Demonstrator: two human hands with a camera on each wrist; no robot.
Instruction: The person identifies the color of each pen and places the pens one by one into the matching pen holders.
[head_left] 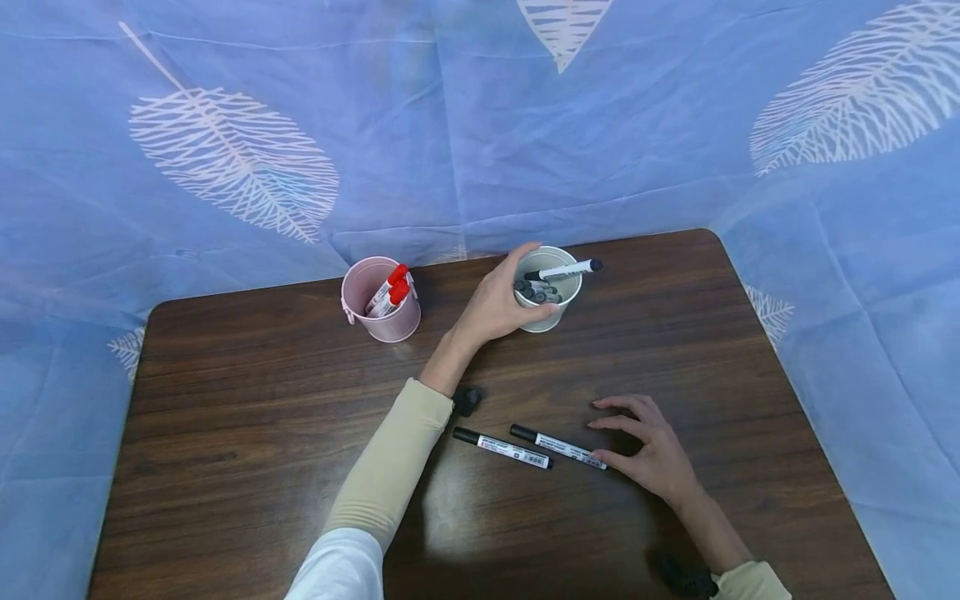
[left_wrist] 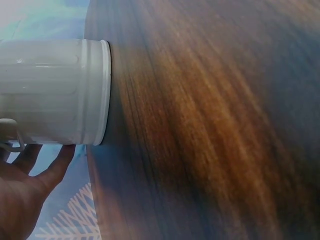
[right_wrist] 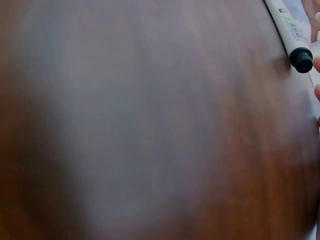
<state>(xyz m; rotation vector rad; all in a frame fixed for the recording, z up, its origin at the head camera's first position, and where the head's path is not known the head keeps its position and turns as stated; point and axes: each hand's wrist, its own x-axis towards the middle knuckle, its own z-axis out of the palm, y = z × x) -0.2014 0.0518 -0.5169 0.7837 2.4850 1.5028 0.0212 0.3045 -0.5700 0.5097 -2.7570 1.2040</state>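
Observation:
My left hand [head_left: 498, 300] grips the small white bucket [head_left: 542, 322] at the back of the table, with thumb and fingers round its side. Several black-capped markers lie inside it, and one marker [head_left: 566, 271] sticks out over its rim to the right. The left wrist view shows the bucket's side [left_wrist: 50, 92] with fingers below it. Lower right, my right hand [head_left: 656, 454] has its fingers spread; the thumb is at the end of a black-capped marker [head_left: 562, 446] lying on the table. A second black-capped marker [head_left: 506, 448] lies left of that one.
A pink bucket [head_left: 393, 327] holding red-capped markers stands at the back, left of my left forearm. The brown wooden table [head_left: 247, 433] ends at a blue cloth [head_left: 390, 167] with white leaf prints, hanging behind it and at both sides.

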